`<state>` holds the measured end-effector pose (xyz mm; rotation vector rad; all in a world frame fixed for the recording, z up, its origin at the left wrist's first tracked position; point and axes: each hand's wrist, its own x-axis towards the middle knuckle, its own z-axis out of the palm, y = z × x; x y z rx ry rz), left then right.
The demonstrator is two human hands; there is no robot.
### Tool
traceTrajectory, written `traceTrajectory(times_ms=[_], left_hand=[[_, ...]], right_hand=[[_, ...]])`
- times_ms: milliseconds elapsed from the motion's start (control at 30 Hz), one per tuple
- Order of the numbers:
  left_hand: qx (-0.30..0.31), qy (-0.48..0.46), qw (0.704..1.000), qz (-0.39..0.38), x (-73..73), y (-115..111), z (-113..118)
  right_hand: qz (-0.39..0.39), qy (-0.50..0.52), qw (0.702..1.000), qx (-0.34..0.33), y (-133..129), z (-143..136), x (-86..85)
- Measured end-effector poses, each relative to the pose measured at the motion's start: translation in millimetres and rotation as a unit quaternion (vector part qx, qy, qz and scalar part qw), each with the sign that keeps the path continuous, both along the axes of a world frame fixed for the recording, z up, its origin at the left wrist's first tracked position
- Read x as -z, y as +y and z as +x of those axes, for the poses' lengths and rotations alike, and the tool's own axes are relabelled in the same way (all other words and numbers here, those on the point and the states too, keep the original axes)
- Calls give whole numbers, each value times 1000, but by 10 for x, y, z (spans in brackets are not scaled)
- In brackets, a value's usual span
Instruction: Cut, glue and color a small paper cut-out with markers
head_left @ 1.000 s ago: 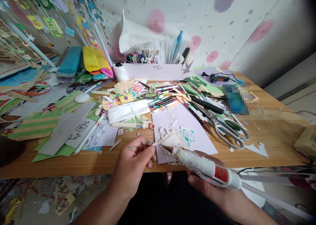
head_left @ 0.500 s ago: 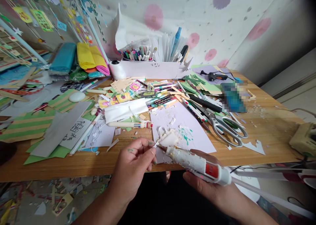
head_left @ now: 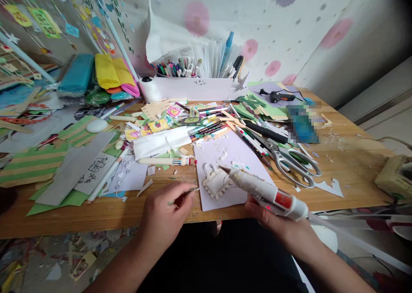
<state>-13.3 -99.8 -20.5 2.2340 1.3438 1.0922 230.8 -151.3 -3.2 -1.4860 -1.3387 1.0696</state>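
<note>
My right hand [head_left: 273, 218] is wrapped round a white hot glue gun [head_left: 264, 194] with a red panel, and a long glue stick runs out of its back end. The gun's nozzle points left, above a white paper sheet [head_left: 206, 203]. On that sheet lies a small white paper piece with a jagged edge [head_left: 217, 183], partly near the nozzle. Left of the sheet, my left hand [head_left: 169, 205] pinches a tiny white paper scrap [head_left: 195, 189] between thumb and fingers. Green smudges mark its fingers.
Large scissors [head_left: 289, 160] lie right of the sheet, beside several pens and a phone-like blurred object [head_left: 302, 123]. A multicolour pen [head_left: 167, 161] lies to the left. Behind stands a white box [head_left: 199, 89] of markers. A second, black glue gun [head_left: 278, 96] rests far right.
My right hand has lifted the glue gun up and to the right, away from my left hand. My left hand has shifted slightly left, uncovering more of the jagged paper piece.
</note>
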Motion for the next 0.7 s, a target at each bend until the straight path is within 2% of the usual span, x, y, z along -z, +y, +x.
traceTrajectory(times_ms=[100,267,367,500,700], left_hand=[[16,75,994,78,80,75,2],[32,152,982,104,58,116,117],[49,188,974,117,37,119,161],[61,219,964,138,49,122,156],[82,254,951,156,31,110,143]], right_hand=[[-43,46,997,43,74,-31,35],[-24,166,986,16,249,-204,116],[-29,215,976,32,312,-264,175],[-27,238,969,51,340,-271,203],[-32,253,966,42,353,-270,198]])
